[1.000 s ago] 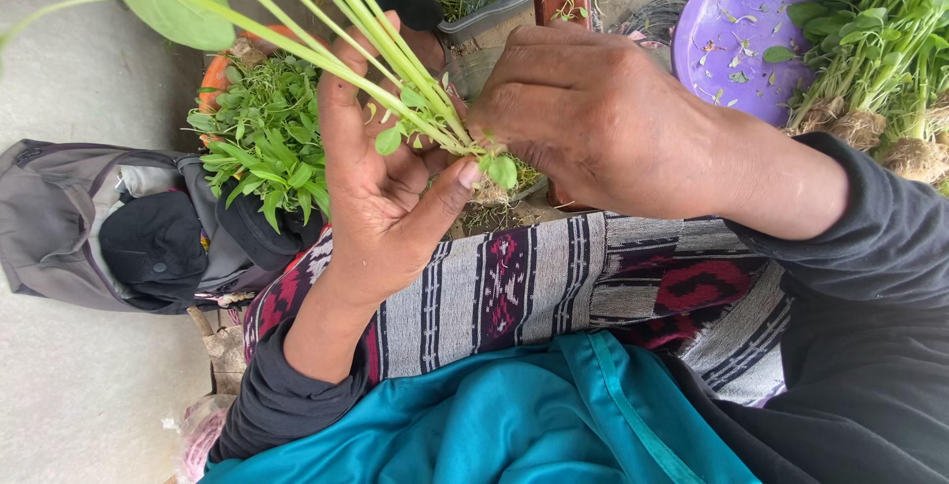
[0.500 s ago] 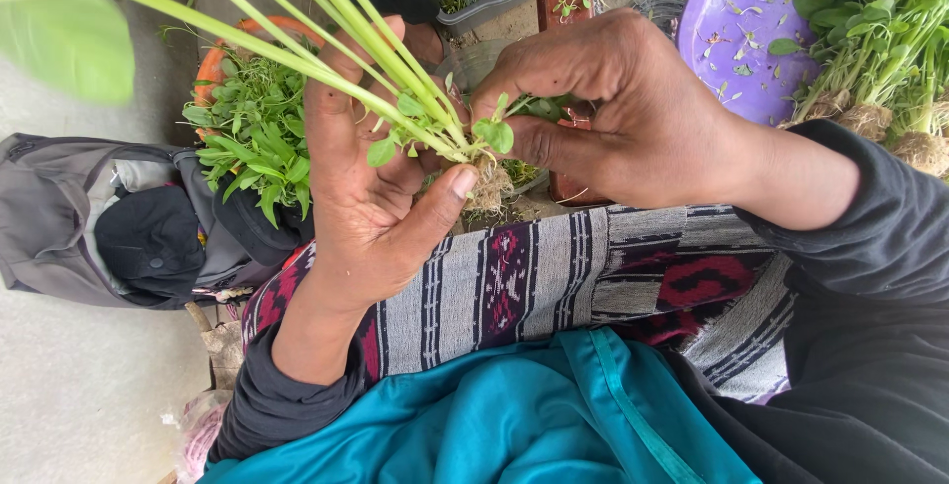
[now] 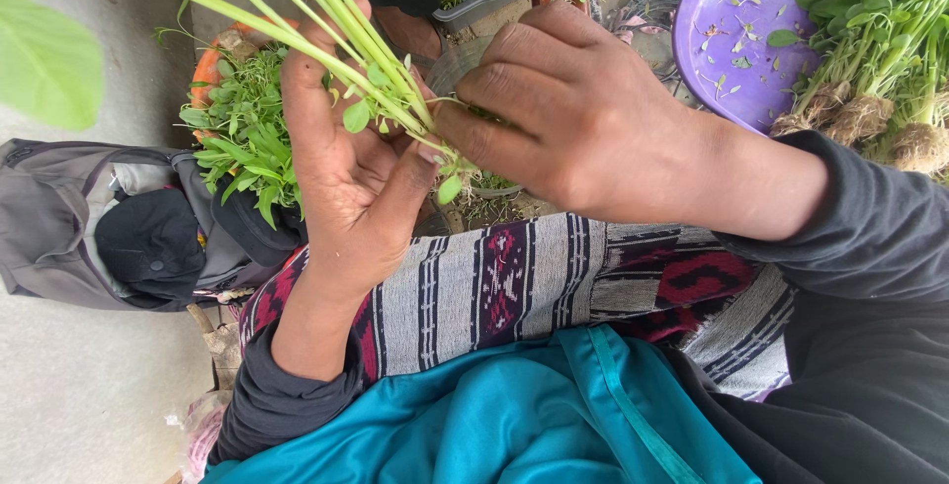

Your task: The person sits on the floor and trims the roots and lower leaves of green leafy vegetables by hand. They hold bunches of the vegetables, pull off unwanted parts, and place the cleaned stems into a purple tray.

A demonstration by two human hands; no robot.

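Note:
My left hand (image 3: pixel 346 182) holds a bunch of long pale green stalks (image 3: pixel 297 4) against its palm, thumb pressed over their lower ends. The stalks run up and left out of view, with small leaves (image 3: pixel 358 116) near the grip. My right hand (image 3: pixel 583 123) comes from the right, its fingers closed on the lower ends of the same stalks beside my left thumb. Both hands hover above my lap, which is covered by a striped woven cloth (image 3: pixel 514 286) and teal fabric (image 3: pixel 514 415).
An orange basket (image 3: pixel 210 67) of leafy greens (image 3: pixel 247 138) stands behind my left hand. A grey bag (image 3: pixel 89 227) lies on the concrete at left. At upper right a purple basin (image 3: pixel 736 34) sits beside rooted green plants (image 3: pixel 880 59). A large blurred leaf (image 3: pixel 44 59) hangs at upper left.
My right hand has slid left along the stalk ends, closing in on my left thumb. The bunch has shifted slightly and the big leaf has drifted to the left edge.

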